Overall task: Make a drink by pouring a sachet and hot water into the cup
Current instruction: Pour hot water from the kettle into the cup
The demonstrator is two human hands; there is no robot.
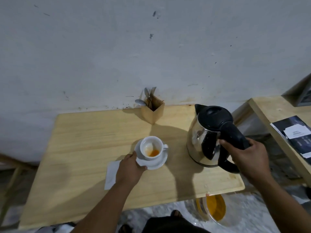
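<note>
The left hand [128,167] covered the near-left rim of the saucer [157,163] and part of the white sachet [111,172]. Fingers of the right hand [245,158] wrapped the kettle [202,135] handle, hiding that stretch of it. The orange container [216,207] lay half behind the tabletop [84,148] edge. The dark booklet [296,133] at far right ran off frame, its print too small to read.

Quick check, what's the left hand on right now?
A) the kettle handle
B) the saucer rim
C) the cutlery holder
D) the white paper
B: the left hand grips the near-left rim of the saucer under the cup, while the right hand holds the kettle by its handle.
</note>
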